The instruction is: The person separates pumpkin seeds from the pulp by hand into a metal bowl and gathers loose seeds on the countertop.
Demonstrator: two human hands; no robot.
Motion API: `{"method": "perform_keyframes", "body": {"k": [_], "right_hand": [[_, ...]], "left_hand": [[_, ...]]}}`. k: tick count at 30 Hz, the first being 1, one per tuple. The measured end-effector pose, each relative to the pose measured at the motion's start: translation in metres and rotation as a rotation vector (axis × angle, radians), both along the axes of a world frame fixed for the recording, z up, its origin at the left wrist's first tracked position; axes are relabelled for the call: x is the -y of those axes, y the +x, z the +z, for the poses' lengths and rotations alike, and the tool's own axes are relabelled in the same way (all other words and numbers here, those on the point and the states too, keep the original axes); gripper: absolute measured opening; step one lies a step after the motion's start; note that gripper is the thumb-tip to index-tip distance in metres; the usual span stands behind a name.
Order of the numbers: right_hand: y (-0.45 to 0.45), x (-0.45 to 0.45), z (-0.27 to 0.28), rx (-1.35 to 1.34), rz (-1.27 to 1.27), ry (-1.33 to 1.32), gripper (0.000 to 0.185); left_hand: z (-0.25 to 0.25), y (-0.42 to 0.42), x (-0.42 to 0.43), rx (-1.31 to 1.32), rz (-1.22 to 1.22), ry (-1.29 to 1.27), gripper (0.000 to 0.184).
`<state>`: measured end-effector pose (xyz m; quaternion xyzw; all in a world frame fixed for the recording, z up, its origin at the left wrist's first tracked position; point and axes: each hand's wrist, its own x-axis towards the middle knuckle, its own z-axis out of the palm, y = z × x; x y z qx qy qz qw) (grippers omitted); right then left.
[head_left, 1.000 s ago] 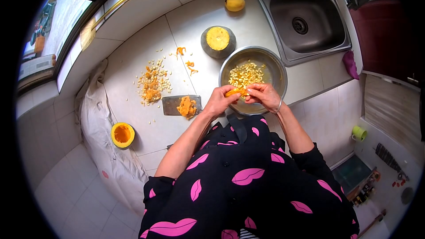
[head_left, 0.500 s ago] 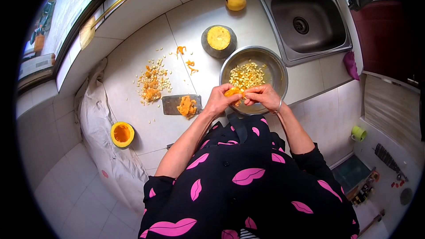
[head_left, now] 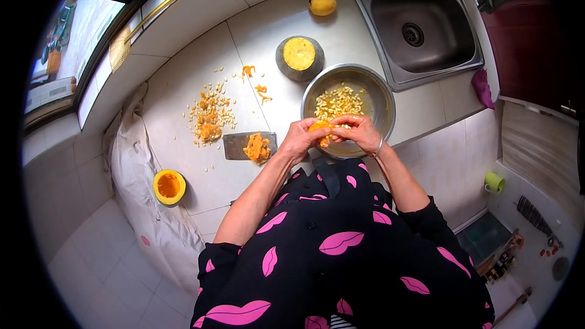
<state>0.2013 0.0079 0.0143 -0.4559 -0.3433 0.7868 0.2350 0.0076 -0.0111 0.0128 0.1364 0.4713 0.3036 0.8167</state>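
Observation:
My left hand (head_left: 300, 137) is closed around a clump of orange pumpkin pulp (head_left: 319, 127) at the near rim of a steel bowl (head_left: 386, 99). The fingers of my right hand (head_left: 359, 133) pinch together at the right side of the same clump; whether a seed is between them is too small to tell. Inside the bowl, pale pumpkin seeds (head_left: 339, 101) lie in a wet layer. Left of my hands, a cleaver (head_left: 234, 146) lies flat on the counter with a lump of pulp (head_left: 257, 148) on its blade.
Loose seeds and pulp (head_left: 210, 116) are scattered on the left counter. A cut pumpkin (head_left: 299, 55) stands behind the bowl, a hollowed pumpkin piece (head_left: 169, 187) at the left edge. Further back are a yellow fruit (head_left: 322, 4) and a sink (head_left: 390, 36). A purple cloth (head_left: 482, 89) hangs at the right edge.
My right hand has shifted slightly to the left, its fingers now closer against the pulp clump. The left hand keeps its hold, and the other things stay in place.

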Motion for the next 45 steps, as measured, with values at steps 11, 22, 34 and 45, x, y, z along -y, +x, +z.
{"method": "perform_keyframes", "body": {"k": [11,22,34,45], "right_hand": [[0.007,-0.002,-0.001,-0.002,0.029,-0.005,0.022],[0.004,0.001,0.006,-0.056,-0.026,-0.006,0.022],[0.008,0.0,-0.015,0.023,-0.158,-0.054,0.017],[0.008,-0.012,0.005,0.066,-0.019,0.061,0.015]], "left_hand": [[0.0,0.001,0.001,-0.026,0.002,-0.052,0.016],[0.001,0.001,0.001,0.009,0.048,-0.032,0.015],[0.002,0.0,0.004,0.019,-0.009,-0.003,0.016],[0.007,-0.002,-0.002,-0.028,-0.318,0.133,0.026]]}}
